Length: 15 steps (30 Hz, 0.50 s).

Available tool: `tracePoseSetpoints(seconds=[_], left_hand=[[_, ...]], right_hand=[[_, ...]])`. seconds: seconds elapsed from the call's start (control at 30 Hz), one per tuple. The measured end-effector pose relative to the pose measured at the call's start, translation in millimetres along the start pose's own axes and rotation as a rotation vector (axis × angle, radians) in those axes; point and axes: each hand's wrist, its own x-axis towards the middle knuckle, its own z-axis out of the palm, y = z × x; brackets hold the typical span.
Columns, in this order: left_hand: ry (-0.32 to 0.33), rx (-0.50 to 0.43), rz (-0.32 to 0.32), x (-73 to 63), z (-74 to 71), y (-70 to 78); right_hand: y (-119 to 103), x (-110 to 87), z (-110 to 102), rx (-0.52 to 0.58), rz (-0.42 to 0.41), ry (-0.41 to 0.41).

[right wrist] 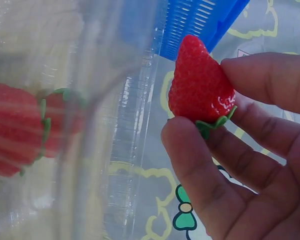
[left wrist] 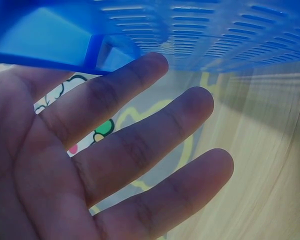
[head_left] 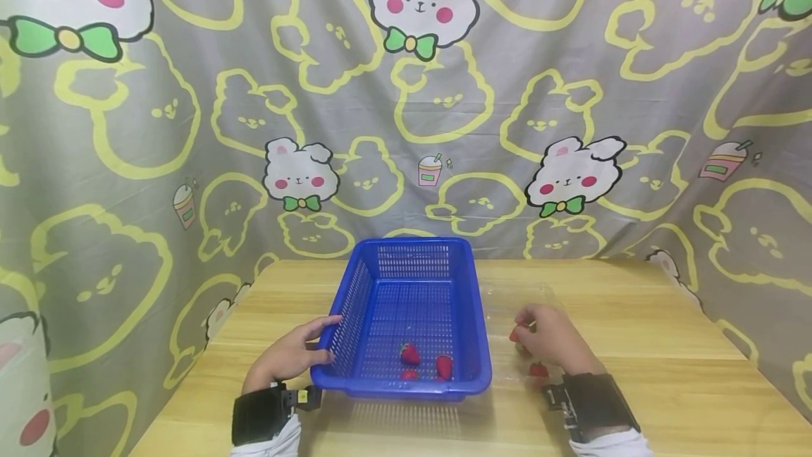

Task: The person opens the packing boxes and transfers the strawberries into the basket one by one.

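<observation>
My right hand (head_left: pixel 550 336) pinches a red strawberry (right wrist: pixel 197 82) with green leaves between thumb and fingertips. It is over a clear plastic box (head_left: pixel 507 296), in which more strawberries (right wrist: pixel 12 130) lie, seen through the wall in the right wrist view. At the left side of a blue plastic basket (head_left: pixel 406 386), my left hand (head_left: pixel 288 352) touches the rim and outer wall. Its fingers (left wrist: pixel 155 135) are nearly straight and spread in the left wrist view. Three strawberries (head_left: pixel 444 368) lie on the basket's floor near its front end.
Under everything is a light wood-grain table (head_left: pixel 660 386). A grey curtain (head_left: pixel 457 104) with rabbit drawings hangs behind the table and along both sides. The transparent box stands close to the basket's right side, and its edges are hard to make out.
</observation>
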Motion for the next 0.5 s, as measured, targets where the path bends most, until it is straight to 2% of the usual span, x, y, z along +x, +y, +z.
tracePoseSetpoints(seconds=[0.5], left_hand=[[0.011,0.013,-0.002,-0.2,0.6,1.2]], right_hand=[[-7.9,-2.9,-3.0,0.030,-0.030,0.026]])
